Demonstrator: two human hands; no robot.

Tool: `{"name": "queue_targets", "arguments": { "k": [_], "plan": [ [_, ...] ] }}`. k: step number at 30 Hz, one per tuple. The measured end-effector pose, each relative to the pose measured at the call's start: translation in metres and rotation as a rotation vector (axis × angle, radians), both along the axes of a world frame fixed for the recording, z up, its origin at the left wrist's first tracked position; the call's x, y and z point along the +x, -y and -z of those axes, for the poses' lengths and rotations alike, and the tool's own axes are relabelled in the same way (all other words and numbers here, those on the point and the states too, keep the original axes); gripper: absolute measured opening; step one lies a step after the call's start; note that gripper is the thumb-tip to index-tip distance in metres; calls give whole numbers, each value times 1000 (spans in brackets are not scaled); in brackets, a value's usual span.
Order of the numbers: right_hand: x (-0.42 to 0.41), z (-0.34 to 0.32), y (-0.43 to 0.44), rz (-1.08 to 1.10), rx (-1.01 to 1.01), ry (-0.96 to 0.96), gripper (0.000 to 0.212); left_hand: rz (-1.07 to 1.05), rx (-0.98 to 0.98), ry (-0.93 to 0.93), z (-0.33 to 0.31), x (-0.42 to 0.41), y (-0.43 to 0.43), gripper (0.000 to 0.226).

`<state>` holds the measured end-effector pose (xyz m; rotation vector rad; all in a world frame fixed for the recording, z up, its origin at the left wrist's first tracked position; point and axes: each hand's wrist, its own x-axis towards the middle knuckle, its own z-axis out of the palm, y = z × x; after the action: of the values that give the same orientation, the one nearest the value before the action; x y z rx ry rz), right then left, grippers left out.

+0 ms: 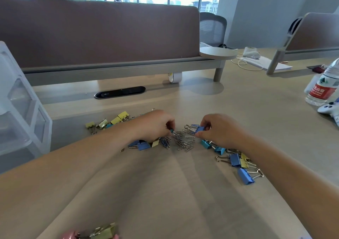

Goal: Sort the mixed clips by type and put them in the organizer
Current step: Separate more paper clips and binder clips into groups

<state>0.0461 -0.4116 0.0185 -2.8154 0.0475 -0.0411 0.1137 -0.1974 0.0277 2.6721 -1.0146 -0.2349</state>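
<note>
Both bare forearms reach forward across the pale wooden desk (165,193) and converge on a loose heap of silver wire paper clips (181,140). The left hand (153,125) lies knuckles-up with its fingers curled down. Its fingertips pinch a small blue piece (171,130) at the heap's left edge; which kind of clip that is cannot be told. The right hand (222,128) is also knuckles-up, thumb and forefinger pinching a blue metal binder clip (200,129) at the heap's right side. More blue binder clips (244,176) lie beside the right forearm, and yellow binder clips (122,115) lie beyond the left forearm. The translucent white plastic drawer organizer (23,110) stands at the desk's far left, well apart from the clips. A clear plastic water bottle with a red label (323,86) stands at the right.
</note>
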Motion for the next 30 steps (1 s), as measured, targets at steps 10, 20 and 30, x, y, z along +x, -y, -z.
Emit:
{"name": "queue_targets", "arguments": {
  "k": [10,20,30],
  "plan": [
    [-22,-12,20,63,-60,0,30,-63,-222,-27,-16,-22,22,9],
    [-52,-12,59,142,-162,-98,37,64,-162,-43,5,-69,98,16],
    [-57,-11,57,58,-127,4,34,1,-182,19,-8,-64,78,22]
  ]
}}
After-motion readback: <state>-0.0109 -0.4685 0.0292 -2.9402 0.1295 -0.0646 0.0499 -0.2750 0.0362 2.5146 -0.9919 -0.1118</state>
